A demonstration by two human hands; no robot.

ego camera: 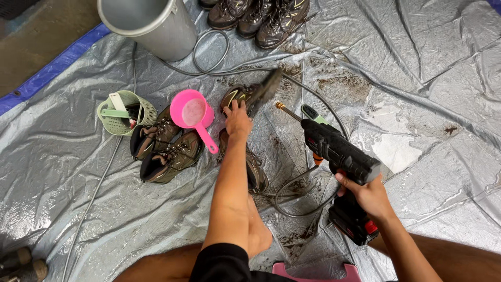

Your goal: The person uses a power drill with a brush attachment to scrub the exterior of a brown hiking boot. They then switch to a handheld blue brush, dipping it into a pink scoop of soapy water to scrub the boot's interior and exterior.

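Note:
My left hand (237,121) reaches forward and grips a muddy brown shoe (249,96) by its heel; the shoe is blurred and tilted off the tarp. My right hand (368,196) holds a black cordless spray gun (336,154) by its handle, its brass nozzle (285,109) pointing toward that shoe. A red and black battery (350,222) sits at the gun's base. Another brown shoe (254,169) lies on the tarp under my left forearm. A pair of brown shoes (163,151) lies to the left.
A pink scoop (193,112) rests on the pair of shoes. A green basket (125,112) with brushes stands left of it. A grey metal bucket (148,23) and several more shoes (258,18) are at the back. A grey hose (300,201) loops over the muddy silver tarp (417,78).

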